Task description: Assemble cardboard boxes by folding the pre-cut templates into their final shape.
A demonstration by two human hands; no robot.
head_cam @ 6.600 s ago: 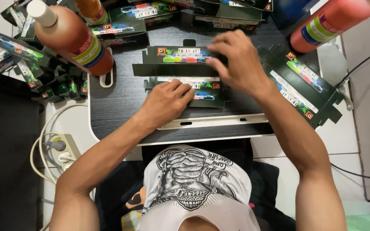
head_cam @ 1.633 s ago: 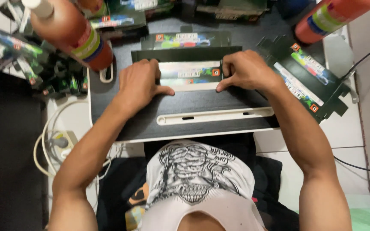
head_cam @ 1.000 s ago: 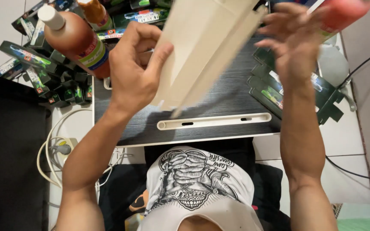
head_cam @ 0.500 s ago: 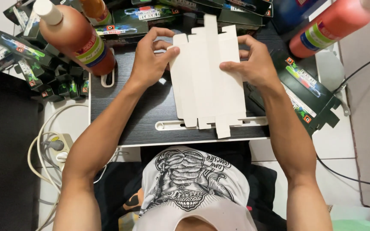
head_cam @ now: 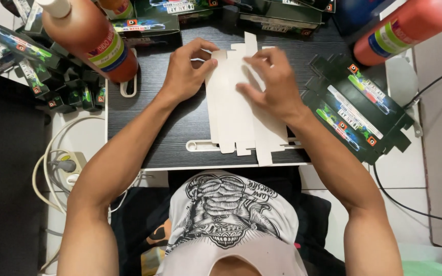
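White printed shirt, bare arms, no sleeves

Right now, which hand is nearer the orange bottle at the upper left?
Left. The left hand grips the flat white carton's left edge, close beside the orange bottle. The right hand presses the carton's middle, farther away.

The dark wood-grain surface [head_cam: 154,128] carries a flattened white carton [head_cam: 239,122], a stack of flat printed cartons [head_cam: 356,110], and probably two red bottles [head_cam: 90,38].

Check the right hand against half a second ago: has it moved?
Yes. The right hand has come off the carton blank's right edge and now lies on its middle, nearer the left hand, judged against the dark desk.
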